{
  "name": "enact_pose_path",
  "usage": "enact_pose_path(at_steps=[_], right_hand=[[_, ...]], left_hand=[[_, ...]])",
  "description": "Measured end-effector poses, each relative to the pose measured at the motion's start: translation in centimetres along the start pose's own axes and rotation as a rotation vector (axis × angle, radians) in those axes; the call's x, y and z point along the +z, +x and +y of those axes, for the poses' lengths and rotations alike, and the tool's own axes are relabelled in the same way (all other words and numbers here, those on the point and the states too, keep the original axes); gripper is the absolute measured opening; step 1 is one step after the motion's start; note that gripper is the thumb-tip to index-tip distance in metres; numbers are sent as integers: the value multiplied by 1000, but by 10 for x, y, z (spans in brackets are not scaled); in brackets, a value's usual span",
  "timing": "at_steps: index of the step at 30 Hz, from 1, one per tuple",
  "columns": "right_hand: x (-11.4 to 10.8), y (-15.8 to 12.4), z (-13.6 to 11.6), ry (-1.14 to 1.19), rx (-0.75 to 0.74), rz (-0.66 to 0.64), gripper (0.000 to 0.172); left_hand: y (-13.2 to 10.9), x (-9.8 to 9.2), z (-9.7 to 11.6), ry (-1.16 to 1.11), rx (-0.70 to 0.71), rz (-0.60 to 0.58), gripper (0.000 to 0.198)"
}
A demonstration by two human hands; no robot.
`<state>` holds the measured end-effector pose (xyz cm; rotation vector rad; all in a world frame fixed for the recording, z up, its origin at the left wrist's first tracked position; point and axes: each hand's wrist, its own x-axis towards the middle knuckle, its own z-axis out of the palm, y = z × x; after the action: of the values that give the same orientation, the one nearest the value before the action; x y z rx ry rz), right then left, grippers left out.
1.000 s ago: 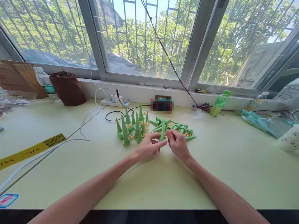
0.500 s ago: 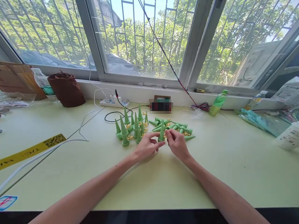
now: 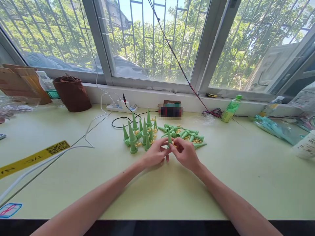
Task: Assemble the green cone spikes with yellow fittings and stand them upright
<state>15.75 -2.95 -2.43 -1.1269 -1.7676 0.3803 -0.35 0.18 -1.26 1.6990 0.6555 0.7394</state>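
Observation:
My left hand [image 3: 155,153] is closed around the base of a green plant watering spike [image 3: 169,137], which points upward. On its right side, my right hand [image 3: 185,152] pinches at a small yellow valve [image 3: 173,143], mostly hidden by the fingers. Left of my hands, several green spikes [image 3: 132,139] stand on their wide ends, many with yellow valves sticking out sideways. A loose pile of more green spikes [image 3: 185,133] lies just beyond my right hand, with yellow valves [image 3: 197,141] among them.
Behind the spikes are a power strip [image 3: 133,109] with cables and a dark, blurred-out device [image 3: 170,111]. A brown pouch [image 3: 72,94] stands at back left, a green-capped bottle [image 3: 231,108] at back right. A white cable [image 3: 81,147] crosses the table's left side.
My right hand has shifted left, its fingers now against the spike's lower side. The spike in my left hand tilts slightly left. The view has shifted a little.

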Motion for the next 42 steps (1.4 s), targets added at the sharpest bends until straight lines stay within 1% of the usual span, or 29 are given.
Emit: enact_pose_path(at_steps=[5, 10, 15, 20, 25, 28, 30, 32, 34, 36, 38, 42], right_hand=[[0, 0, 1, -84, -100, 10, 20], [-1, -1, 1, -122, -150, 7, 20], [-1, -2, 1, -132, -142, -20, 23], [-2, -2, -2, -157, -76, -43, 24], [0, -1, -2, -130, -42, -33, 22], [0, 0, -2, -69, 12, -35, 22], [-1, 1, -3, -28, 52, -33, 20], [-3, 2, -2, -13, 83, -6, 21], [-5, 4, -1, -31, 102, 40, 22], [-7, 5, 1, -68, 111, 68, 21], [-9, 6, 5, -109, 111, 59, 19], [-8, 6, 12, -212, 112, -26, 11]], left_hand=[[0, -2, -3, -6, 20, -75, 39], [0, -3, -4, -28, 29, -97, 39], [-1, -3, -2, -19, 22, -101, 40], [-2, -2, 3, -1, 18, -76, 37], [-2, 0, 4, 14, -3, -36, 38], [0, -1, 3, 28, 4, 5, 35], [1, -2, 1, 48, 17, 56, 34], [2, -3, 0, 69, 19, 127, 32], [3, -5, -1, 92, 4, 202, 31], [3, -5, -2, 122, -11, 254, 30], [3, -5, -2, 158, -12, 274, 30], [3, -4, -2, 274, 15, 301, 23]])
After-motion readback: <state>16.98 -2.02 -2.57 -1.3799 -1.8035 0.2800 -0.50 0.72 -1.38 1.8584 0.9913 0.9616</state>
